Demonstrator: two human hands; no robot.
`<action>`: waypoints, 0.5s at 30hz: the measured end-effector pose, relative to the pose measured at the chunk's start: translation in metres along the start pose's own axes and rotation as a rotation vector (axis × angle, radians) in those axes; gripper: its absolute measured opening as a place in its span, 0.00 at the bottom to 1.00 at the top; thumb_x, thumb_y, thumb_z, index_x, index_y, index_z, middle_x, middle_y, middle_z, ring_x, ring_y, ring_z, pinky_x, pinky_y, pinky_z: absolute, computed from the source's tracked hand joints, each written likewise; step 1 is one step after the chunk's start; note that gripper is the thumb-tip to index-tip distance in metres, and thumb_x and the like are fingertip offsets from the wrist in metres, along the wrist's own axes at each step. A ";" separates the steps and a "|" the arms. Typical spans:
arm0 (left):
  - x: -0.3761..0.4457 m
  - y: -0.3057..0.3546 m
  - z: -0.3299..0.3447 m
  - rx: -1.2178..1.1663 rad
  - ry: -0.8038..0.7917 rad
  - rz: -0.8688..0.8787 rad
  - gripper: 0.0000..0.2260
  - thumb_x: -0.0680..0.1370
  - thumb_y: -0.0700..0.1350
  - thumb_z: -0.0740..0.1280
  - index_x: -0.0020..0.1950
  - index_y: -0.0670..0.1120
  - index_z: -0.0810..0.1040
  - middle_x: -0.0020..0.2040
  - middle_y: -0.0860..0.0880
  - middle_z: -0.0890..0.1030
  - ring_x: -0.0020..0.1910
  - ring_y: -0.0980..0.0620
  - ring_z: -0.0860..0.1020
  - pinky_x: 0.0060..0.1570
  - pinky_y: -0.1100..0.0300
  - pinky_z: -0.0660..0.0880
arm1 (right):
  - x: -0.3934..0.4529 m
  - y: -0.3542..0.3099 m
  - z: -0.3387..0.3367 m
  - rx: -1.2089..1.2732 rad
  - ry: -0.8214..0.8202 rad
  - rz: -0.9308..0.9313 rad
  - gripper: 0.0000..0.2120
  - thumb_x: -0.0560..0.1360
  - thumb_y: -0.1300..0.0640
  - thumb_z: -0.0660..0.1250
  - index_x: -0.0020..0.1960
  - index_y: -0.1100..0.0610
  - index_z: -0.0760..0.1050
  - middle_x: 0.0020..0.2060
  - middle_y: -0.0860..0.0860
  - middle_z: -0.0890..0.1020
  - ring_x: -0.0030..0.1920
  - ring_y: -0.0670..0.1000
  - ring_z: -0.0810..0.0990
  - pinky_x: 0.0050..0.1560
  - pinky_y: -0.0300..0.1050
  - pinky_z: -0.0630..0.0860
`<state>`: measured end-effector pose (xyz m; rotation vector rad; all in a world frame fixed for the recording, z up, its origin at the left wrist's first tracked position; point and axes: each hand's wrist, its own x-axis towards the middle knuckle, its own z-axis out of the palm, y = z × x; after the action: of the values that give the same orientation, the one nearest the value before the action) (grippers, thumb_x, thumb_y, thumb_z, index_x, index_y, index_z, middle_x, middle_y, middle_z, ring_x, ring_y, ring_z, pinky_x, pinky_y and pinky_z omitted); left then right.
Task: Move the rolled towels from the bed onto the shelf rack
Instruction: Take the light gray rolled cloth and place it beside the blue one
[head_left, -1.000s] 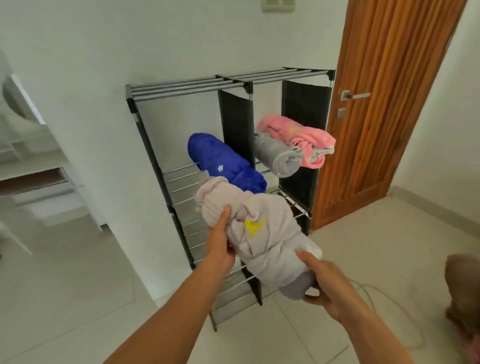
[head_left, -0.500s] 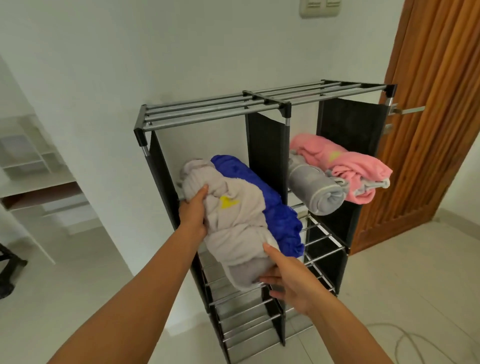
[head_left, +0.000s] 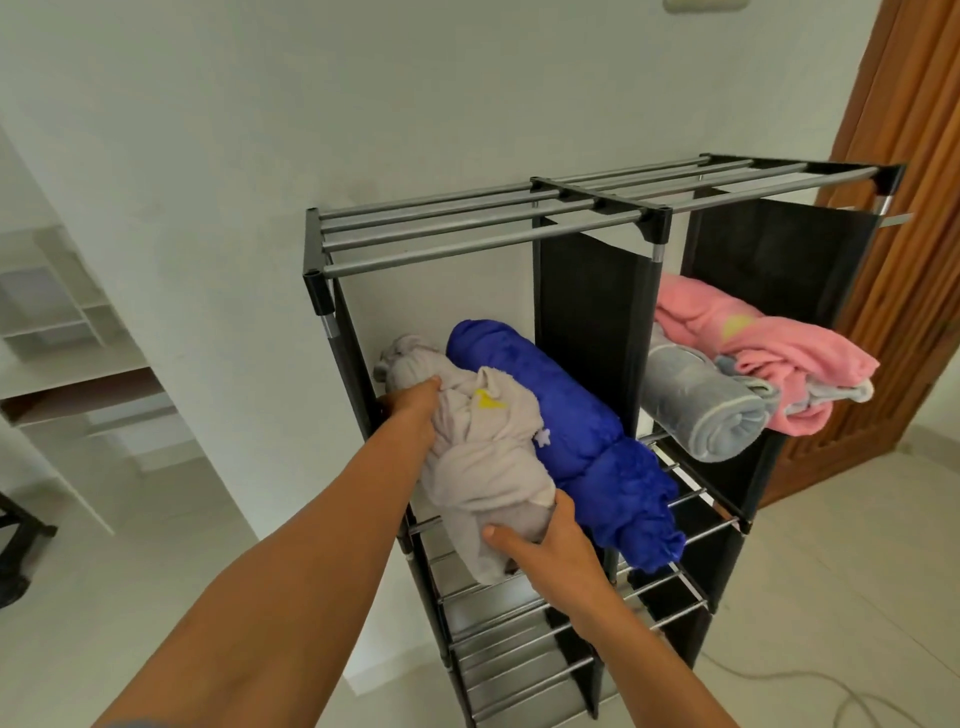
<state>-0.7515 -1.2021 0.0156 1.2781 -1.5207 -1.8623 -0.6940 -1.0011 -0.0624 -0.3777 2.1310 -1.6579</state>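
- Left hand (head_left: 413, 410) grips beige towel (head_left: 478, 457) far end, right hand (head_left: 545, 545) cups near end: steadies roll.
- Lies beside blue towel (head_left: 576, 447) on shelf rack (head_left: 597, 218), upper-left bay.

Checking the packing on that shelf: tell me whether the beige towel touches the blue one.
Touching. The head view shows the beige towel pressed along the blue towel with no gap.

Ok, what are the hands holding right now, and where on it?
The beige rolled towel: left hand grips its far end, right hand its near end, beside the blue towel on the rack.
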 end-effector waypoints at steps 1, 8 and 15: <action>0.004 -0.002 0.000 0.007 -0.002 -0.016 0.44 0.73 0.52 0.72 0.79 0.43 0.49 0.76 0.39 0.64 0.72 0.38 0.66 0.71 0.42 0.65 | 0.002 0.001 0.002 -0.007 0.012 0.007 0.40 0.60 0.42 0.75 0.66 0.50 0.62 0.59 0.51 0.76 0.59 0.52 0.75 0.60 0.51 0.75; -0.007 -0.026 -0.007 -0.039 -0.145 -0.110 0.47 0.66 0.56 0.78 0.78 0.46 0.59 0.69 0.42 0.74 0.64 0.42 0.75 0.65 0.44 0.73 | 0.010 -0.002 0.007 0.024 0.057 -0.004 0.27 0.68 0.52 0.74 0.61 0.51 0.64 0.54 0.51 0.78 0.52 0.51 0.78 0.45 0.41 0.74; -0.009 -0.012 -0.010 -0.032 -0.131 -0.041 0.31 0.75 0.50 0.71 0.74 0.40 0.66 0.65 0.40 0.76 0.63 0.42 0.75 0.64 0.51 0.74 | 0.017 -0.015 0.013 0.020 0.071 -0.075 0.26 0.69 0.52 0.72 0.63 0.52 0.65 0.52 0.50 0.78 0.50 0.49 0.77 0.45 0.41 0.76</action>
<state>-0.7361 -1.1964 0.0084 1.2024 -1.5342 -2.0243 -0.7038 -1.0234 -0.0533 -0.4026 2.1742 -1.7577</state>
